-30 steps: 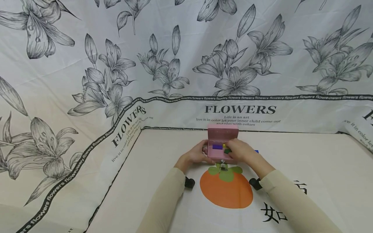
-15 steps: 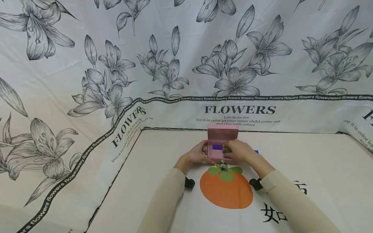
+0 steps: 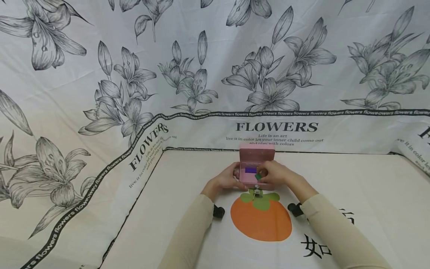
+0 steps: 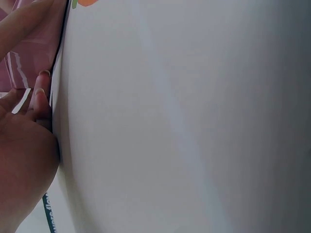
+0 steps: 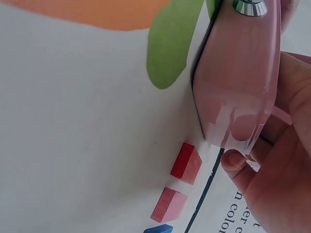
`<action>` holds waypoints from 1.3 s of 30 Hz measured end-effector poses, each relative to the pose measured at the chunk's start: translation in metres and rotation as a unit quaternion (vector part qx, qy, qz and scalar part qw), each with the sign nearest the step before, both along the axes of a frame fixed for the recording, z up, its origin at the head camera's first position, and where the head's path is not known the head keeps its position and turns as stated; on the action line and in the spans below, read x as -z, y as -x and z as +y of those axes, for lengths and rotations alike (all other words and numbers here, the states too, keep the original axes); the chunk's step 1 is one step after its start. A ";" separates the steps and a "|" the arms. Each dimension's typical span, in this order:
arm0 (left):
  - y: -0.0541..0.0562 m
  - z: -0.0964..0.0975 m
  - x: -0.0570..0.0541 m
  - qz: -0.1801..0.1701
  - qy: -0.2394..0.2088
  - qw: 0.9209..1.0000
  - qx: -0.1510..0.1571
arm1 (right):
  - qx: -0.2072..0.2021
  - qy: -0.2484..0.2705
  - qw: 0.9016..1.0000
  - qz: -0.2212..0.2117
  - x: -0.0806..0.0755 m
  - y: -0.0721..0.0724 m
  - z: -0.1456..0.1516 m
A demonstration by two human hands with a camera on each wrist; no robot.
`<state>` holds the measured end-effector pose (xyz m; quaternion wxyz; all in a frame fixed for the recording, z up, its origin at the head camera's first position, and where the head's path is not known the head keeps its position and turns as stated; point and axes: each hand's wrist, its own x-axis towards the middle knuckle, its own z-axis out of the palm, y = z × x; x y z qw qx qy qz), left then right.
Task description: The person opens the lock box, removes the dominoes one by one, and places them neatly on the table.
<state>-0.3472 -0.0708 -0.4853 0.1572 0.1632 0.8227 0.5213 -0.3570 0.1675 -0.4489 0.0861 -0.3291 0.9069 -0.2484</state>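
A small pink metal box (image 3: 246,179) stands on the table with its lid (image 3: 256,152) raised and a metal latch (image 3: 256,187) at the front. My left hand (image 3: 226,177) grips its left side; in the left wrist view, fingers (image 4: 43,92) lie against the pink wall. Inside the box lies a purple block (image 3: 250,170). Over the box's right half, my right hand (image 3: 277,173) pinches a green block (image 3: 258,176) at its fingertips. In the right wrist view the box's front hides those fingertips, and the little finger (image 5: 235,159) sits beside the box's corner.
To the right of the box, a red block (image 5: 186,162), a pink block (image 5: 168,205) and a blue block (image 5: 159,228) lie on the table. An orange persimmon print (image 3: 261,218) marks the cloth before the box. A flowered curtain (image 3: 279,127) rises behind.
My right hand has drawn its fingers together and risen a little, with the green block shifting left and tilting. The yellow block seen earlier is now hidden. The left hand stays put.
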 end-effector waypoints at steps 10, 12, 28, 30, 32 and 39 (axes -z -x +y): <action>0.002 -0.001 0.001 -0.005 -0.006 1.000 0.006 | -0.018 0.011 1.000 -0.022 -0.002 0.003 0.002; 0.003 -0.001 0.001 -0.007 -0.005 1.000 0.003 | -0.021 0.011 0.999 -0.021 -0.003 0.003 0.002; 0.003 -0.001 0.003 0.002 0.001 1.000 0.006 | -0.046 0.015 0.999 0.014 0.002 0.003 0.005; 0.002 -0.001 0.002 0.002 0.002 1.000 0.005 | -0.046 0.014 0.999 0.016 0.003 0.003 0.005; 0.002 0.000 0.002 0.001 0.003 1.000 0.004 | -0.048 0.013 0.999 0.018 0.004 0.003 0.005; 0.001 0.000 0.002 0.002 0.003 1.000 0.005 | -0.046 0.014 0.999 0.018 0.006 0.002 0.006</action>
